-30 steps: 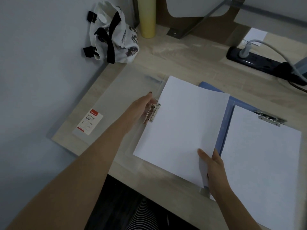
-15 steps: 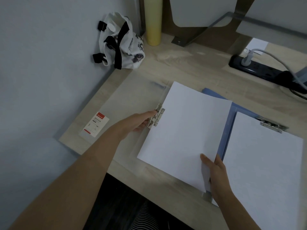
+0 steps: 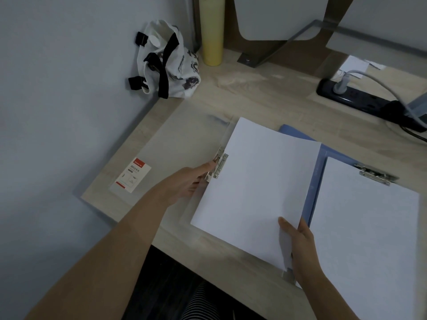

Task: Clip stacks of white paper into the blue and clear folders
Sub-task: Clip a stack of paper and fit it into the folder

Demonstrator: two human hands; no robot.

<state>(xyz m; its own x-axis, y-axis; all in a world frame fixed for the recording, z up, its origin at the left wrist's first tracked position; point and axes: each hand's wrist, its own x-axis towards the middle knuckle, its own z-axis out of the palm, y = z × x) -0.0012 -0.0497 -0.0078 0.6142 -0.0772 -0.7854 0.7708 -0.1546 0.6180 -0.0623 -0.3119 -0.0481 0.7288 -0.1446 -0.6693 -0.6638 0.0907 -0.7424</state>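
Observation:
An open clear folder (image 3: 184, 137) lies on the desk's left part, its cover spread toward the wall. A white paper stack (image 3: 254, 181) lies over its right half. My left hand (image 3: 189, 183) pinches the metal clip (image 3: 219, 165) at the stack's left edge. My right hand (image 3: 300, 245) grips the stack's near right corner, thumb on top. To the right, the blue folder (image 3: 316, 172) lies open with a second paper stack (image 3: 365, 227) under its own metal clip (image 3: 374, 175).
A white drawstring bag (image 3: 171, 65) and a yellow bottle (image 3: 211, 35) stand at the back left by the wall. A black power strip (image 3: 360, 100) with cables lies at the back right. A red-and-white label (image 3: 131, 177) sits on the clear cover. The desk edge (image 3: 208, 252) runs close below the papers.
My left hand slid from above the clip down to its near end and now pinches it. The paper stack and my right hand have barely shifted; the camera moved a little.

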